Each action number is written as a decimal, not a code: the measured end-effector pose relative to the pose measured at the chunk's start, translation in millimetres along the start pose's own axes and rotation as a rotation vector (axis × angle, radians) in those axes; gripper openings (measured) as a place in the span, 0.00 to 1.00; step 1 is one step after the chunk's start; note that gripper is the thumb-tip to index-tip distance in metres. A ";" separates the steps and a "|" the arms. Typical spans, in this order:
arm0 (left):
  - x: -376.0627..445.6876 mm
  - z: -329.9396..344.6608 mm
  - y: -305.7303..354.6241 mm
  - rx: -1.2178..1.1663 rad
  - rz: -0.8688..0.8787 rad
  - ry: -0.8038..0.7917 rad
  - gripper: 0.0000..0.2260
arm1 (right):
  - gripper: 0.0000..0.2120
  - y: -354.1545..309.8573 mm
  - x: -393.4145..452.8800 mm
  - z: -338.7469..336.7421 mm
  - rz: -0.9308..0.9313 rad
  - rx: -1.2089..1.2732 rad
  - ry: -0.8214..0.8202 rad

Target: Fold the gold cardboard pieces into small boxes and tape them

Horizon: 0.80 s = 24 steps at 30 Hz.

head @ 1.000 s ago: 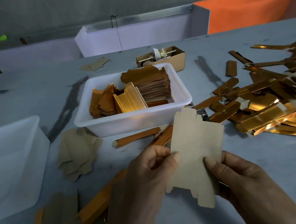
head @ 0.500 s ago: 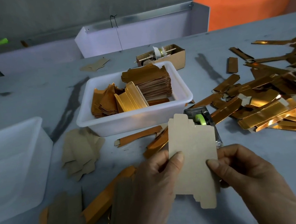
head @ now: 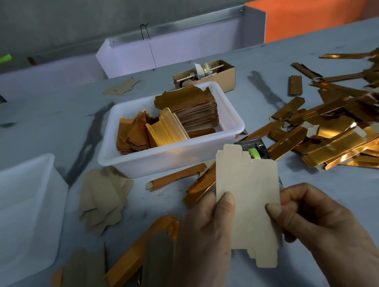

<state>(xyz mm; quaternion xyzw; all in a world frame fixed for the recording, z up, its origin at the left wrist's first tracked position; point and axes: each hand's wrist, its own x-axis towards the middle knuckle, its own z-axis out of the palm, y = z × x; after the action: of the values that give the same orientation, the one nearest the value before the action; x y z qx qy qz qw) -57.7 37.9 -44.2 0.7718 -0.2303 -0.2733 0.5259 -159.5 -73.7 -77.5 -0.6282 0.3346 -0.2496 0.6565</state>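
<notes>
A flat cardboard piece stands upright in front of me, its plain brown back facing the camera. My left hand pinches its left edge with the thumb on the brown face. My right hand pinches its right edge the same way. Behind the piece a tape dispenser with a green roll lies on the table. A white tub holds stacks of flat gold pieces. A heap of folded gold boxes lies to the right.
A translucent bin stands at the left. Brown flat pieces lie beside it, and gold strips lie near the front edge. A small cardboard box with a spool sits behind the tub. White partitions stand at the back.
The cardboard piece has turned more upright and narrower between my hands, and it has dropped a little, uncovering the tape dispenser behind it. Both hands keep their hold.
</notes>
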 end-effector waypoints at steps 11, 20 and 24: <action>2.3 17.0 -8.9 -0.050 0.030 0.081 0.11 | 0.07 -5.3 -6.2 0.9 -0.076 -0.080 0.046; 13.1 31.3 -26.4 -0.150 0.073 0.155 0.12 | 0.13 -5.9 -10.3 3.7 -0.131 -0.205 0.076; 15.2 32.6 -30.8 -0.163 0.059 0.170 0.13 | 0.13 -4.9 -11.8 6.1 -0.178 -0.239 0.073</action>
<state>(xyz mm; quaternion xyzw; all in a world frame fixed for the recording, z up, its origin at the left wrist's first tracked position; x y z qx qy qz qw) -65.9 16.3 -85.5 0.7399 -0.1845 -0.2090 0.6122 -162.2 -61.3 -71.3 -0.7195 0.3285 -0.2880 0.5399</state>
